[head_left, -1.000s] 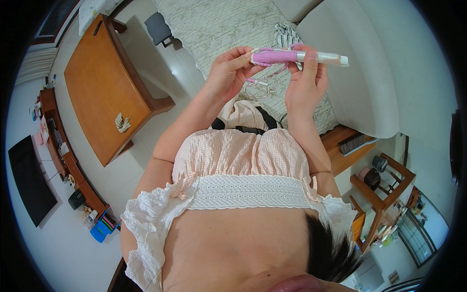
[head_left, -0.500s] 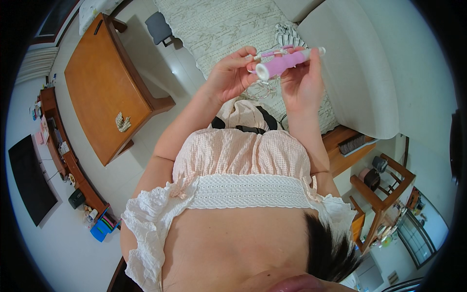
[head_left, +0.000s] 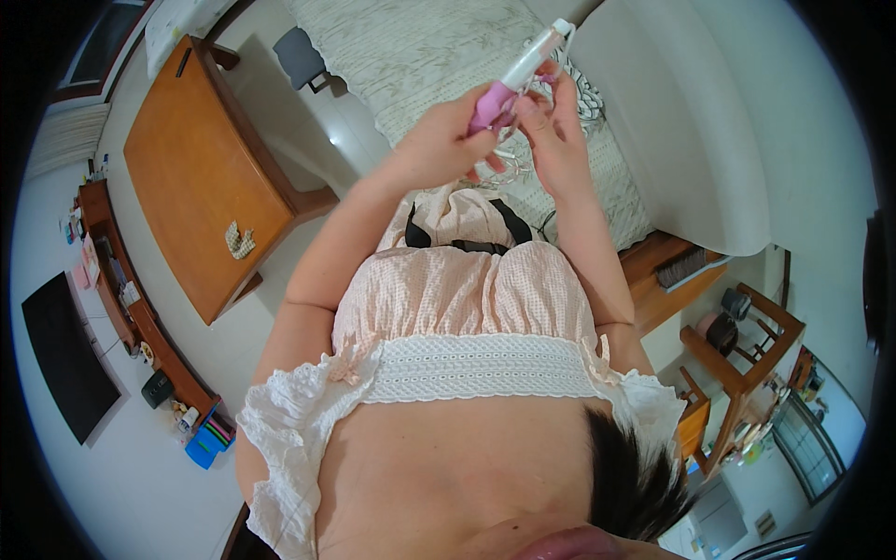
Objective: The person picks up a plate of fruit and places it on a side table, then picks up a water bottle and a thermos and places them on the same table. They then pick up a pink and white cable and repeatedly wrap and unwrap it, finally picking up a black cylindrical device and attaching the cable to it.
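Out ahead of my chest, my left hand is wrapped round the pink, wavy grip of a jump rope handle. Its whitish barrel slants up and to the right, ending in a white cap. My right hand is beside it, thumb and fingers closed on the thin rope with pink and white pieces close to the barrel. That rope is partly hidden by the fingers. Pale loops of the rope hang below and between both hands.
A patterned cover lies under the hands, with a black-and-white striped cloth near a pale sofa back. To the left stands a wooden table with a small checked item. A grey stool is beyond it.
The handle has swung so that its white end points farther up. My left hand now wraps the pink grip, while my right hand has shifted from the handle to the rope.
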The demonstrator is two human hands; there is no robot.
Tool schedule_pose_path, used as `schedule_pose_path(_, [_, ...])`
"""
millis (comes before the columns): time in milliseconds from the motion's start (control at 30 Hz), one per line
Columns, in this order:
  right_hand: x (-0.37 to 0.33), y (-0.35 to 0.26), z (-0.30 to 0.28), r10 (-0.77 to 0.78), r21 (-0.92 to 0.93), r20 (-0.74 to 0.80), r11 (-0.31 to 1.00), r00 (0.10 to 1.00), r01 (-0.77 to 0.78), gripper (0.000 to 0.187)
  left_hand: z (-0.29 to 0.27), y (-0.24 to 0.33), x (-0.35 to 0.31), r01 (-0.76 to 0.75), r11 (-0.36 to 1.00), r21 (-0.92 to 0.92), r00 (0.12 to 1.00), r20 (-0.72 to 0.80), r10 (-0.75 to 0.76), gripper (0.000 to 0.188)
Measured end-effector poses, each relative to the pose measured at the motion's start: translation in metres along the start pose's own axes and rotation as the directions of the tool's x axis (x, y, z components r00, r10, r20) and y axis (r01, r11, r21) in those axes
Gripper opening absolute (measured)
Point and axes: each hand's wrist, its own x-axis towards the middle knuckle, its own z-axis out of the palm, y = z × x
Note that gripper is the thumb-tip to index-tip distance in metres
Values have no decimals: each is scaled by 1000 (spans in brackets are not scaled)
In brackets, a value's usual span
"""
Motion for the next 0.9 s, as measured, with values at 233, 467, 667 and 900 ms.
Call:
schedule_pose_path(233, [5,-4,-59,6,-718,98,693,995,66,48,-76,20,-23,-93,995,45,970,-221,101,33])
schedule_pose_path(467, [-3,-15,-111,73,-481,-79,871,994,-102,29,-133,-7,-66,-71,988,-140,953,-301,26,25])
schedule_pose_path(667, [-4,-25,-82,50,-408,-38,911,998,-62,13,-113,-27,-65,93,994,-64,955,-276,-107,18])
schedule_pose_path(900, [4,-34,-59,38,-63,133,998,990,-30,11,-94,-45,-45,97,995,-29,984,-147,-100,21])
